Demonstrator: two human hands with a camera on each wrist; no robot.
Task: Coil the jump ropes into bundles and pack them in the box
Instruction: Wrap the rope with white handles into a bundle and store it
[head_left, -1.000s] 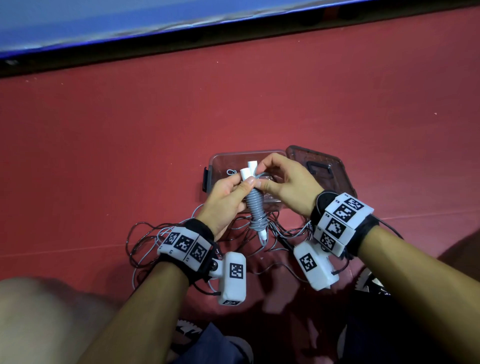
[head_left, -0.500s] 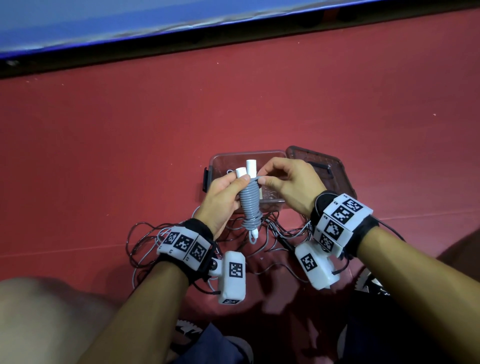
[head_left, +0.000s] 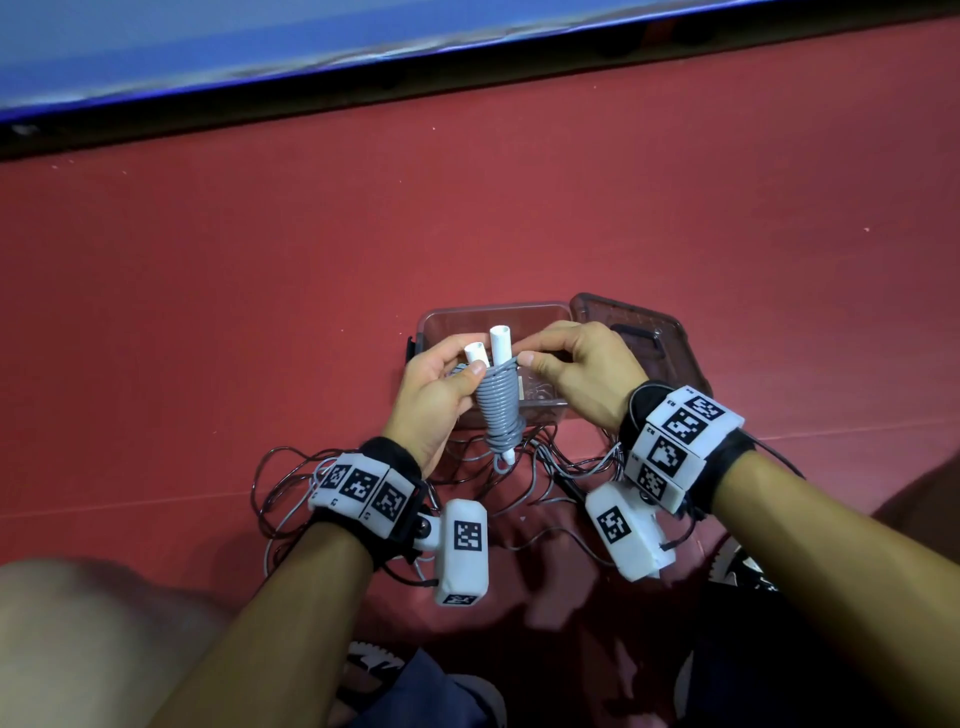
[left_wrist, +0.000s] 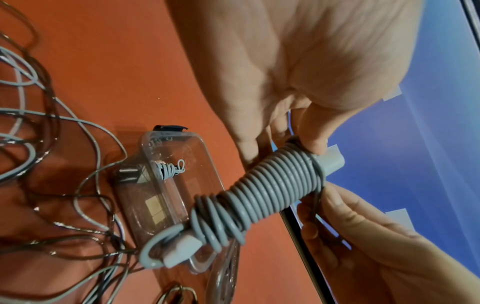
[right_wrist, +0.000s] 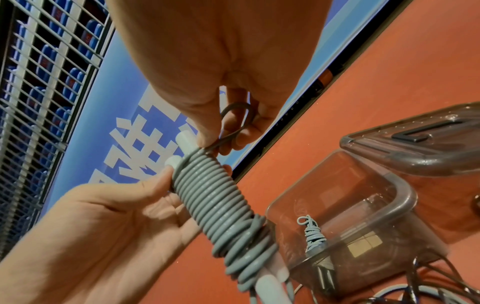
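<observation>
Red floor: left hand (head_left: 434, 387) grips the grey coiled jump rope bundle (head_left: 500, 402), right hand (head_left: 582, 371) pinches its loose end (probably tuck it snug).

The rope (head_left: 500, 406) is grey, wound in even rings around two white handles (head_left: 500, 340). The box (head_left: 488, 317) is clear plastic with a black latch (head_left: 410, 349), and beside the box the lid (head_left: 649, 332) is smoky dark. The floor (head_left: 260, 291) is red, the loose ropes (head_left: 291, 478) near the box are grey and dark, and the wrist bands (head_left: 363, 488) are white with black square patterns.
</observation>
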